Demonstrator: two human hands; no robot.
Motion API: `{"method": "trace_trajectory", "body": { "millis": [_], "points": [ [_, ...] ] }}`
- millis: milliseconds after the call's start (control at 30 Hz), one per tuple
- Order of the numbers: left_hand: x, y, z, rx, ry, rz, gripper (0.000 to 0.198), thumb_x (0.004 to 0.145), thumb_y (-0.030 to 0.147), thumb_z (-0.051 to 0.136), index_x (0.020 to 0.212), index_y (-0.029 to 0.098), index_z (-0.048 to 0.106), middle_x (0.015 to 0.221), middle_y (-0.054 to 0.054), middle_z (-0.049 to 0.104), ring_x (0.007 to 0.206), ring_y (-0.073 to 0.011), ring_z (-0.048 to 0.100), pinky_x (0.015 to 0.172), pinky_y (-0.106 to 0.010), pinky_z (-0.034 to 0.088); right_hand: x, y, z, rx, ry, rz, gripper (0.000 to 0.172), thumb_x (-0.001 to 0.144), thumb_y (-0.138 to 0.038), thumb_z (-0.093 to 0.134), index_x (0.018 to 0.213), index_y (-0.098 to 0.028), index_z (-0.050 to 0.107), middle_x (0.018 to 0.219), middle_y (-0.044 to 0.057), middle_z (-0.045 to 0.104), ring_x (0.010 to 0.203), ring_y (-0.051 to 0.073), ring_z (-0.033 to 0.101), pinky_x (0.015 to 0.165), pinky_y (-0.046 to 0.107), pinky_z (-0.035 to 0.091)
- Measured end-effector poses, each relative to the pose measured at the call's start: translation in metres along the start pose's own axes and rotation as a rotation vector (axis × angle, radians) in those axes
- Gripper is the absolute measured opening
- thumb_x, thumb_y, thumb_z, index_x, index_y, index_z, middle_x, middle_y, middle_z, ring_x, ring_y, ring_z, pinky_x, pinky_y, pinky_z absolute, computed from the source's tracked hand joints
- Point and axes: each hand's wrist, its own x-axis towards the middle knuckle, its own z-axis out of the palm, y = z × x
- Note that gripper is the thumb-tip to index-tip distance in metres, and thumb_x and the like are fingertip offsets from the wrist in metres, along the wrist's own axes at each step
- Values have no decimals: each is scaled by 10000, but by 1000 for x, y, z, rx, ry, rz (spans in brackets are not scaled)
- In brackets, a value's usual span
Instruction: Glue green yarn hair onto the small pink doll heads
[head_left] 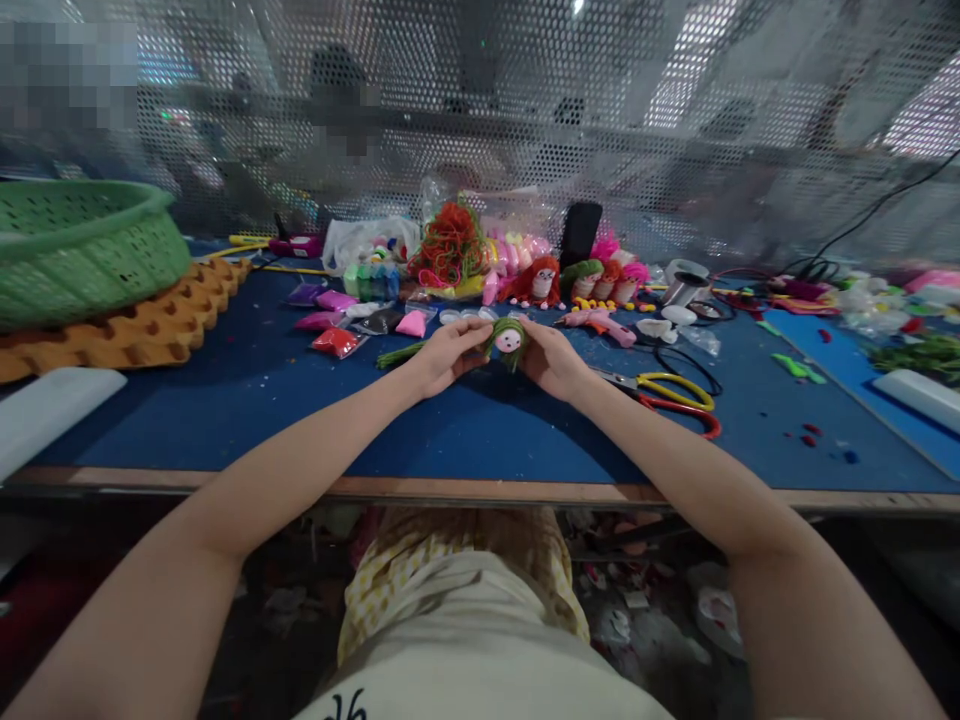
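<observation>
Green-haired doll head (508, 341) is facing the near side. Left hand (453, 356) and right hand (553, 360) are pinching its sides, apparently steadying it.

1. We hold a small doll head (508, 339) between our left hand (451, 357) and right hand (553, 362).
2. Its pale, dark-marked face (508, 342) points toward us.
3. Green yarn hair (505, 325) caps it, hanging at both sides.

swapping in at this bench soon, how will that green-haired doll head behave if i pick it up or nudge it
The doll head looks round, so it may roll if set down and nudged. Its green hair hangs in strands, so probably floppy. It looks small between the left hand and right hand, so it's likely light.
</observation>
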Motion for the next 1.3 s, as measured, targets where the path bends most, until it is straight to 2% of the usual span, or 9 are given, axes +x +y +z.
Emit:
{"method": "trace_trajectory", "body": {
  "millis": [200,367,467,567,633,900,1067,1200,1300],
  "points": [
    [-1,4,0,-17,12,57,63,832,128,720,824,153,663,656,49,568,589,-62,523,625,-213,505,-1,-3,-1,38,0,-54,289,721,-510,834,824,-259,734,895,-30,779,819,151,695,789,292,581],
    [-4,10,-7,-15,-42,25,103,836,256,668,788,169,641,681,29,556,579,-88,498,582,-241,462,-6,-8,-2,62,-39,-90,308,710,-511,837,844,-258,724,929,-18,772,889,172,696,862,319,581],
    [-4,8,-9,134,-50,185,146,838,332,667,883,196,689,760,27,587,638,-92,513,606,-231,449,-9,-9,-2,18,-37,-115,330,673,-514,860,791,-249,704,850,-18,752,820,169,686,814,324,576],
    [-3,0,-8,409,-87,425,263,780,388,767,960,200,731,891,0,689,803,-113,599,761,-245,484,-11,-8,0,-48,-60,-118,356,643,-515,881,764,-231,702,777,-28,724,723,136,657,784,315,559],
    [-2,-4,-7,516,-121,499,292,774,402,780,976,194,745,937,-23,734,869,-137,639,837,-273,491,-13,-8,1,-65,-73,-104,358,637,-511,884,750,-223,703,746,-30,711,684,124,638,765,314,549],
    [-6,-3,-4,613,18,484,125,831,256,684,895,171,748,919,-36,758,856,-155,651,855,-296,498,-13,-9,4,-51,14,-22,281,727,-467,833,735,-215,708,772,5,737,707,152,649,727,311,534],
    [-7,-3,-5,691,19,489,183,887,218,544,864,178,722,820,-14,696,752,-134,597,746,-262,463,-12,-9,4,-23,57,-15,309,725,-494,838,743,-216,704,762,-5,740,703,143,653,717,296,536],
    [-10,-4,-5,698,9,513,170,857,334,634,846,178,701,799,-12,685,722,-133,583,720,-264,453,-13,-8,4,-32,36,-17,314,721,-493,841,747,-210,708,759,-2,742,683,136,646,690,288,530],
    [-10,-3,-4,722,26,537,91,797,255,663,807,169,690,769,-8,679,701,-127,576,698,-263,436,-14,-9,4,-53,51,8,304,724,-482,838,747,-212,700,752,0,740,682,145,652,681,301,530]
  ]
}}
